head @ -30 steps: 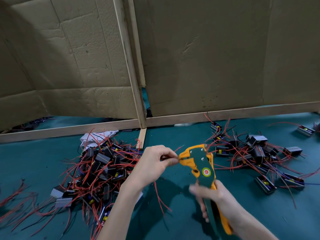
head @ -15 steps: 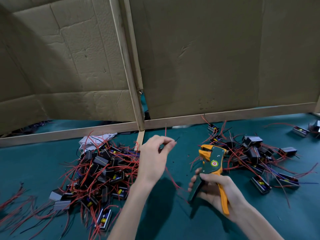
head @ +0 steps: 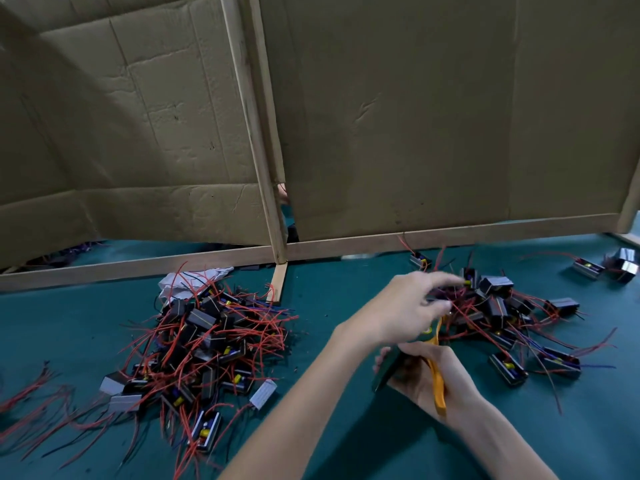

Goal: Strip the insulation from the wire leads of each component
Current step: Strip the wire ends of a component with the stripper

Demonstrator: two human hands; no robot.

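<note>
The wire stripper (head: 438, 389) lies in the right hand (head: 429, 372), low over the tabletop (head: 363, 441) just in front of the right pile (head: 498, 306) of components. Its long axis runs almost straight away from the person. The handle ends are nearest the body, and the head points towards that pile, hidden under the left hand (head: 405, 306). Its 2 handles are splayed: the orange one runs straight up the palm and the dark green one angles off to the left. The right hand's grip is curled round both handles.

The left arm crosses over the right wrist. Its grip is spread, fingers stretched towards the pile, with the index tip by a black component with a yellow part. Blur hides whether it touches anything.

The components are small black blocks, some showing yellow inside, each trailing thin red leads. In the right pile they lie loosely scattered, with a few strays further right. The left pile (head: 204, 341) is denser and more tangled, with a crumpled white sheet (head: 180, 282) at its far edge. Loose red wires (head: 31, 393) lie at the far left. Cardboard panels (head: 415, 116) on a wooden frame (head: 138, 268) stand behind.
</note>
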